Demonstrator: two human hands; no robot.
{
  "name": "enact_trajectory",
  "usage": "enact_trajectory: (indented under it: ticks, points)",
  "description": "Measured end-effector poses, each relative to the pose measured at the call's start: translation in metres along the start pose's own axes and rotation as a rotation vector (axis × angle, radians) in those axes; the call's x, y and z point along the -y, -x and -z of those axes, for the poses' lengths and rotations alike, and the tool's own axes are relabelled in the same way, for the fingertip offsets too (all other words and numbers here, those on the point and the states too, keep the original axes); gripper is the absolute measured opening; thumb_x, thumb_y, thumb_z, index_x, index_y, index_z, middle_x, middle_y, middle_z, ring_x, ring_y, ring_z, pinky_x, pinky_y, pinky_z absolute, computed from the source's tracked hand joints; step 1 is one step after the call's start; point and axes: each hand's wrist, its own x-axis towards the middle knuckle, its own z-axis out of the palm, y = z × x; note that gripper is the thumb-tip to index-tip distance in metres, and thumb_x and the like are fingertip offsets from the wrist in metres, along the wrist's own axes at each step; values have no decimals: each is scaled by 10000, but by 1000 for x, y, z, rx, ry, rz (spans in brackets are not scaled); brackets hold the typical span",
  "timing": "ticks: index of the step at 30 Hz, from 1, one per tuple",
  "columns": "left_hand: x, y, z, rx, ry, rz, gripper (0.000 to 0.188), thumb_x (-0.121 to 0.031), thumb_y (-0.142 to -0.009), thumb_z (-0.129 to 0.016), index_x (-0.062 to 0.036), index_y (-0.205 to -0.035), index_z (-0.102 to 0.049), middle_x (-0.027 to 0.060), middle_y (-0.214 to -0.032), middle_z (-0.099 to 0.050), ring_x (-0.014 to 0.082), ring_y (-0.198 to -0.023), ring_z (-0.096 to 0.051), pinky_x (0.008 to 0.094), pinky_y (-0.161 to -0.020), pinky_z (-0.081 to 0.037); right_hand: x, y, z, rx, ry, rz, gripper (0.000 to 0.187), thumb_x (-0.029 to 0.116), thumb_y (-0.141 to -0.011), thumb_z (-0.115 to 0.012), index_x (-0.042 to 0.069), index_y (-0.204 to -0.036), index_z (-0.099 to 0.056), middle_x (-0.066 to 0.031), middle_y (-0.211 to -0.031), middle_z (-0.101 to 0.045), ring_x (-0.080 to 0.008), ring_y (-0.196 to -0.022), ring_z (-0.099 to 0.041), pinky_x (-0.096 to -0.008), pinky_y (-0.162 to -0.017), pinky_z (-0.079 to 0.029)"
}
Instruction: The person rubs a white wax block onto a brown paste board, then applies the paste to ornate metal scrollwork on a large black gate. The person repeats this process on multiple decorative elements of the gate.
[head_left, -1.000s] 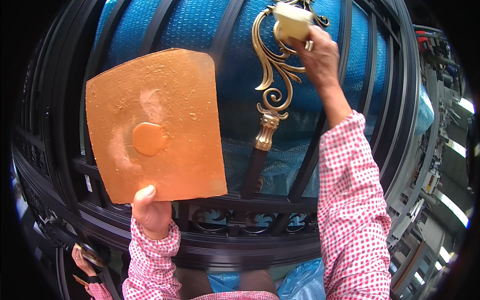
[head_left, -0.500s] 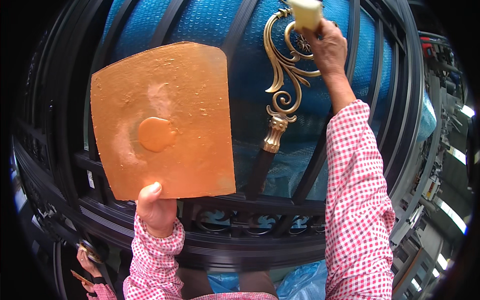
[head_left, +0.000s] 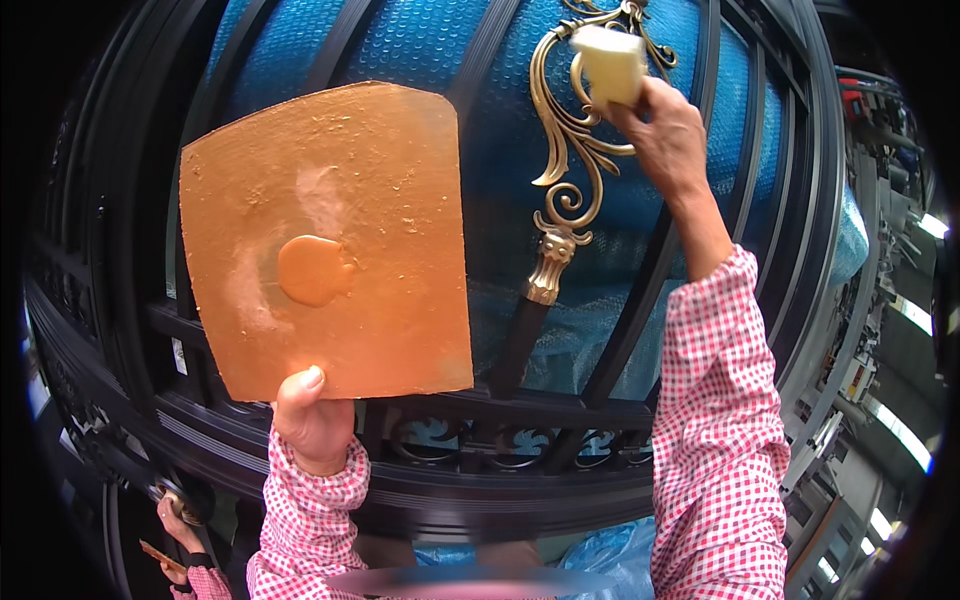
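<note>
Gripping orange-smeared board [head_left: 325, 220] with left hand [head_left: 315, 425], left of scrollwork [head_left: 560, 130]; pinching sponge [head_left: 611, 68] with right hand [head_left: 668, 140] over its already golden curls, perhaps unfinished.

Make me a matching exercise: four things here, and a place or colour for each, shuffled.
Things:
1. board
2. pale yellow block
3. puddle
4. bubble wrap

Places or colours:
A. blue
B. in the right hand
C. on the face of the board
D. in the left hand

Pairs: 1-D, 2-B, 3-C, 4-A
</note>
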Motion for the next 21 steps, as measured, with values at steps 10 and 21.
enact_trajectory:
  ticks: [10,21]
  points:
    - [1,0,3,124,-24,-22,564,-153,-766,-527,26,-1284,-394,140,-1231,-523,251,-1103,-534,367,-938,-425,6,37,11,-98,-63,-9,235,199,-745,-716,57,-917,-644,-78,-769,-629,-253,-719,-595,-362,-635,-470]
    - [-1,5,11,190,16,25,572,-145,-776,-517,24,-1302,-371,145,-1260,-504,255,-1111,-531,373,-945,-421,8,53,5,80,55,68,255,260,-721,-725,83,-870,-618,-62,-769,-592,-248,-747,-566,-375,-659,-424]
